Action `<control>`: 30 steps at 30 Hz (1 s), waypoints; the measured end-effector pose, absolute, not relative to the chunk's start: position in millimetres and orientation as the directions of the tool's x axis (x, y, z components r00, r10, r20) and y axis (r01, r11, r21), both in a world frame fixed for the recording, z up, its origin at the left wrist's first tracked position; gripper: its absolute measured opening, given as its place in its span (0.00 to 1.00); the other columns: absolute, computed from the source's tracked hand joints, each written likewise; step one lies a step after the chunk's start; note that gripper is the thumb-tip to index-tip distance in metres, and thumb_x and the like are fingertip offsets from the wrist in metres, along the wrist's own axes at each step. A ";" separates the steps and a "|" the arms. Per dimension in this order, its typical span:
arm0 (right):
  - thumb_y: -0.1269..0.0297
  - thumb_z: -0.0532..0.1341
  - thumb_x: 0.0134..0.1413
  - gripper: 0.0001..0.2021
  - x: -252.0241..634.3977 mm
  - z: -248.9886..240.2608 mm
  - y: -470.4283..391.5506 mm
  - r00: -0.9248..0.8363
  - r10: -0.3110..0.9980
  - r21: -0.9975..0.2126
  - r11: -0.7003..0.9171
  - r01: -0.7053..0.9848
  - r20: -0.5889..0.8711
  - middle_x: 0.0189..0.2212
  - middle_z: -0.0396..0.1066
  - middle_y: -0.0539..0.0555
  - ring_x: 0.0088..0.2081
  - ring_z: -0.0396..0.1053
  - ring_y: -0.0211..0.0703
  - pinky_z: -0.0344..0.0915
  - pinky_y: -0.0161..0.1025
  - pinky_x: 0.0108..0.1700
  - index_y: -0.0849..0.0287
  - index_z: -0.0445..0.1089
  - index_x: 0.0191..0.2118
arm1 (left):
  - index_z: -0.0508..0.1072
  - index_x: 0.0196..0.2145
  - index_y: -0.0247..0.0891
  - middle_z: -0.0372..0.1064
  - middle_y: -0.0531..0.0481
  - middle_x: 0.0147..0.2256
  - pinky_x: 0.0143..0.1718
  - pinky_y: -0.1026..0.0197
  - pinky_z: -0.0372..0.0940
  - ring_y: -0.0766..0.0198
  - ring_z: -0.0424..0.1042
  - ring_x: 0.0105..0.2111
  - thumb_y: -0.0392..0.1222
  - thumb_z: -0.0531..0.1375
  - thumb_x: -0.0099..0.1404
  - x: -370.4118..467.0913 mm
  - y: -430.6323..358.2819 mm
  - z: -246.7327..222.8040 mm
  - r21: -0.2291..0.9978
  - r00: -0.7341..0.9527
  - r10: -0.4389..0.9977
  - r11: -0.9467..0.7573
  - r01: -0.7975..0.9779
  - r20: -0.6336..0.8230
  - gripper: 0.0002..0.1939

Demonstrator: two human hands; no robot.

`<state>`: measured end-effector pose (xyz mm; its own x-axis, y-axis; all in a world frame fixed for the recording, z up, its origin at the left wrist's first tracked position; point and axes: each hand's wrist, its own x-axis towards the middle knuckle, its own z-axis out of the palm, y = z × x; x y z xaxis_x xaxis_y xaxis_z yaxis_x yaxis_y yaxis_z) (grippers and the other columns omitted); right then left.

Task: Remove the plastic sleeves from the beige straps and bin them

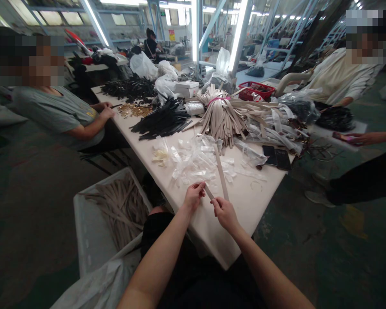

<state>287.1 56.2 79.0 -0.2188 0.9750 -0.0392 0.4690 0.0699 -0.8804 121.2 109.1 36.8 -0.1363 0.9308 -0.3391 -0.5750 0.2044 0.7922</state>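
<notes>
Near the table's front corner, both my hands are closed on a flat beige-grey strap (pixel 209 192). My left hand (pixel 194 196) pinches its far end, and my right hand (pixel 225 213) grips it lower down and to the right. A longer strip (pixel 221 171) of the same colour runs away from my right hand across the table; I cannot tell whether it is part of the held strap. Just beyond my hands lies a loose heap of clear plastic sleeves (pixel 193 161). Behind it stands a big bundle of beige straps (pixel 217 111) tied with a pink band.
Black straps (pixel 167 118) and gold metal pieces (pixel 134 110) lie on the white table (pixel 244 193). Two dark phones (pixel 276 158) rest by its right edge. A white bin (pixel 83 223) holding straps stands at my left. Co-workers are at the left and right; a red basket (pixel 256 90) sits farther back.
</notes>
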 end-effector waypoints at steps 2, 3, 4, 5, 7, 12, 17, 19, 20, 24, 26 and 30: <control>0.50 0.51 0.65 0.20 285.1 80.7 60.6 -0.222 0.974 -0.883 0.062 0.466 -0.049 0.15 0.68 0.48 0.20 0.67 0.42 0.58 0.36 0.27 0.55 0.74 0.32 | 0.74 0.30 0.33 0.64 0.55 0.20 0.21 0.67 0.55 0.73 0.61 0.18 0.51 0.74 0.49 123.1 103.3 38.7 0.791 -0.079 0.935 0.245 -0.560 -0.346 0.21; 0.50 0.51 0.65 0.20 284.1 81.9 62.7 -0.224 0.973 -0.884 0.061 0.464 -0.051 0.16 0.68 0.48 0.20 0.67 0.42 0.59 0.36 0.27 0.55 0.73 0.31 | 0.74 0.30 0.33 0.64 0.55 0.19 0.21 0.67 0.54 0.73 0.60 0.18 0.52 0.74 0.49 124.6 100.1 39.7 0.793 -0.045 0.934 0.276 -0.543 -0.355 0.21; 0.50 0.51 0.65 0.20 283.3 83.2 64.6 -0.223 0.974 -0.886 0.059 0.461 -0.051 0.16 0.68 0.48 0.20 0.67 0.42 0.59 0.36 0.28 0.55 0.72 0.30 | 0.74 0.30 0.33 0.64 0.55 0.19 0.21 0.67 0.54 0.72 0.60 0.17 0.53 0.73 0.50 126.2 97.1 40.8 0.797 -0.005 0.930 0.311 -0.517 -0.367 0.21; 0.50 0.51 0.65 0.20 282.9 84.3 66.1 -0.220 0.974 -0.890 0.054 0.453 -0.053 0.16 0.69 0.49 0.20 0.67 0.41 0.59 0.36 0.27 0.55 0.71 0.29 | 0.74 0.29 0.33 0.64 0.54 0.18 0.21 0.67 0.53 0.72 0.60 0.17 0.53 0.73 0.50 127.7 94.4 42.3 0.804 0.032 0.926 0.344 -0.484 -0.377 0.21; 0.50 0.51 0.66 0.20 283.5 85.7 67.8 -0.214 0.975 -0.901 0.046 0.432 -0.053 0.18 0.71 0.50 0.20 0.67 0.41 0.59 0.35 0.27 0.56 0.70 0.29 | 0.74 0.28 0.32 0.64 0.53 0.18 0.21 0.66 0.52 0.72 0.60 0.17 0.54 0.73 0.49 128.9 91.1 46.9 0.827 0.069 0.922 0.373 -0.421 -0.381 0.22; 0.52 0.54 0.63 0.16 290.5 83.9 66.3 -0.240 0.971 -0.883 0.101 0.459 -0.014 0.23 0.75 0.52 0.25 0.72 0.44 0.62 0.37 0.31 0.55 0.73 0.31 | 0.74 0.26 0.34 0.62 0.56 0.17 0.21 0.65 0.51 0.72 0.58 0.17 0.55 0.73 0.49 126.0 92.1 65.6 0.888 -0.119 0.944 0.241 -0.391 -0.309 0.21; 0.53 0.52 0.66 0.18 291.4 85.3 65.2 -0.214 0.977 -0.900 0.082 0.428 -0.013 0.25 0.76 0.54 0.28 0.73 0.45 0.65 0.37 0.34 0.56 0.74 0.32 | 0.74 0.23 0.34 0.64 0.52 0.18 0.21 0.64 0.51 0.70 0.59 0.17 0.56 0.72 0.49 138.2 85.6 77.1 0.920 -0.054 0.953 0.272 -0.283 -0.299 0.22; 0.53 0.52 0.66 0.19 293.0 86.1 65.3 -0.222 0.975 -0.909 0.102 0.405 0.010 0.27 0.77 0.55 0.30 0.75 0.46 0.67 0.39 0.37 0.56 0.74 0.33 | 0.74 0.23 0.34 0.65 0.51 0.18 0.21 0.64 0.51 0.70 0.60 0.18 0.57 0.72 0.49 141.3 84.3 80.8 0.928 -0.034 0.955 0.277 -0.248 -0.294 0.22; 0.53 0.52 0.66 0.18 294.8 85.9 65.3 -0.237 0.971 -0.904 0.136 0.406 0.039 0.28 0.77 0.54 0.32 0.75 0.47 0.68 0.40 0.41 0.55 0.74 0.33 | 0.74 0.23 0.34 0.65 0.51 0.18 0.21 0.64 0.51 0.70 0.60 0.18 0.57 0.72 0.49 141.2 84.8 83.1 0.934 -0.059 0.958 0.260 -0.247 -0.282 0.22; 0.59 0.55 0.65 0.13 303.1 80.1 66.1 -0.299 0.928 -0.815 0.344 0.465 0.222 0.28 0.76 0.50 0.33 0.74 0.45 0.53 0.53 0.64 0.54 0.73 0.32 | 0.76 0.26 0.34 0.63 0.54 0.18 0.22 0.65 0.52 0.71 0.58 0.18 0.56 0.72 0.49 138.4 88.6 93.7 0.948 -0.187 0.960 0.153 -0.280 -0.210 0.21; 0.61 0.53 0.67 0.14 304.2 77.2 67.5 -0.302 0.912 -0.790 0.396 0.468 0.278 0.27 0.75 0.49 0.31 0.73 0.43 0.46 0.54 0.68 0.54 0.71 0.31 | 0.76 0.26 0.34 0.64 0.54 0.18 0.22 0.65 0.52 0.71 0.58 0.19 0.56 0.72 0.50 141.8 87.2 98.2 0.953 -0.161 0.967 0.151 -0.262 -0.197 0.21; 0.62 0.49 0.69 0.17 303.1 76.5 71.5 -0.303 0.901 -0.809 0.417 0.413 0.310 0.26 0.73 0.48 0.29 0.72 0.42 0.47 0.52 0.68 0.53 0.69 0.30 | 0.73 0.22 0.34 0.66 0.51 0.18 0.22 0.64 0.54 0.68 0.62 0.19 0.58 0.71 0.51 152.0 81.7 108.3 0.963 -0.064 0.975 0.199 -0.184 -0.214 0.22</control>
